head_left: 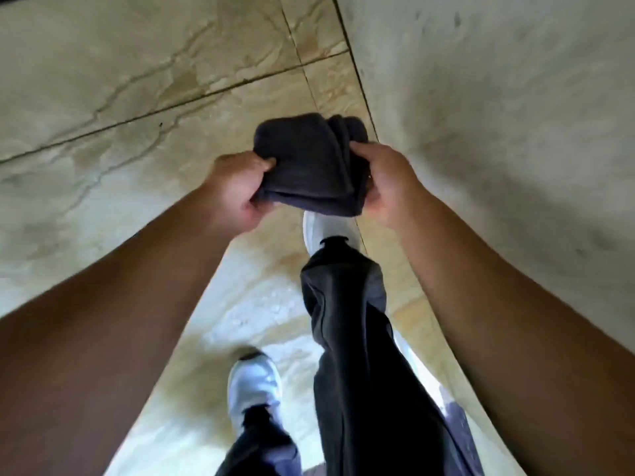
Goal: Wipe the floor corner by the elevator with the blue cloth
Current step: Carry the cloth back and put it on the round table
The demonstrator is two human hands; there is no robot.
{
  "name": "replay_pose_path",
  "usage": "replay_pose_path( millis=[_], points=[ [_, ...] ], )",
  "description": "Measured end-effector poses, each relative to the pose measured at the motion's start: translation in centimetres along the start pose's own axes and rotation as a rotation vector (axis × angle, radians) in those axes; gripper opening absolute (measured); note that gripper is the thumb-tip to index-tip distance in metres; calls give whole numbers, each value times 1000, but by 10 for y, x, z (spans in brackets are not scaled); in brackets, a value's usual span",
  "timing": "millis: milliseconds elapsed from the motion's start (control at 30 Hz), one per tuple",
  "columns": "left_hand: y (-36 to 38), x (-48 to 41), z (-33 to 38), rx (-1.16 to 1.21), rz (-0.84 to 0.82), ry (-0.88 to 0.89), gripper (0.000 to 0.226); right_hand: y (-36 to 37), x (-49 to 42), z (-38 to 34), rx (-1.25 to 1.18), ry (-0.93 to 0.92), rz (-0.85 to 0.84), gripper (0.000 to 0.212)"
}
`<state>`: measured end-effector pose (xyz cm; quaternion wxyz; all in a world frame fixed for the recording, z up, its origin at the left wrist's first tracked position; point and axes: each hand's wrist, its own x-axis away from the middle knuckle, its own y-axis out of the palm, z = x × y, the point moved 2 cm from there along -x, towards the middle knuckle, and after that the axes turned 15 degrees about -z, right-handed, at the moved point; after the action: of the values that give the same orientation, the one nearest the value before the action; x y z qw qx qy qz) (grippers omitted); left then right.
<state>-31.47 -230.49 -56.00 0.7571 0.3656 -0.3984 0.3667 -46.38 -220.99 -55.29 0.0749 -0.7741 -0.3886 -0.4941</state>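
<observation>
I hold a folded dark blue cloth (309,163) in front of me, well above the floor. My left hand (237,194) grips its left edge, thumb on top. Its right edge is pinched by my right hand (385,183), where the fabric is bunched. The cloth hangs over the seam (357,73) where the marbled beige floor tiles (137,80) meet a pale wall (498,97) on the right. No elevator door shows in this view.
My legs in dark trousers (350,321) and white shoes (254,383) stand on the tiles below the cloth, the right shoe (326,231) close to the wall's base. Dark grout lines cross the floor. The wall carries grey smudges.
</observation>
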Motion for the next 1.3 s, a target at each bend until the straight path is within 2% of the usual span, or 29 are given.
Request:
replay_pose_path(
  millis=[67, 133, 167, 267, 367, 467, 633, 767, 967, 1133, 1300],
  points=[
    [8, 69, -5, 71, -20, 7, 7, 16, 72, 0, -142, -11, -51, 20],
    [19, 140, -6, 86, -61, 38, 19, 39, 145, -4, -169, -38, -123, 12],
    [23, 178, -7, 60, -76, 61, 23, 50, 185, -6, -119, -60, -102, 11],
    [28, 313, 12, -46, -146, 135, 29, 83, 322, -16, -34, -126, 51, 30],
    [32, 459, 40, -209, -246, 222, 34, 122, 463, -28, 17, -191, 5, 37],
    [38, 562, 63, -361, -354, 303, 38, 151, 558, -41, 35, -334, -35, 34],
    [36, 729, 51, -460, -374, 510, 38, 194, 709, -32, 120, -598, -100, 35],
    [24, 845, -2, -475, -458, 565, 41, 216, 833, 21, 150, -739, -78, 36],
    [19, 1005, -78, -525, -614, 592, 48, 236, 1009, 115, 54, -828, -29, 37],
    [13, 1086, -135, -587, -750, 616, 52, 254, 1111, 184, 32, -904, 94, 37],
    [-5, 1141, -207, -725, -903, 540, 55, 266, 1186, 288, -43, -947, 269, 39]
  ],
)
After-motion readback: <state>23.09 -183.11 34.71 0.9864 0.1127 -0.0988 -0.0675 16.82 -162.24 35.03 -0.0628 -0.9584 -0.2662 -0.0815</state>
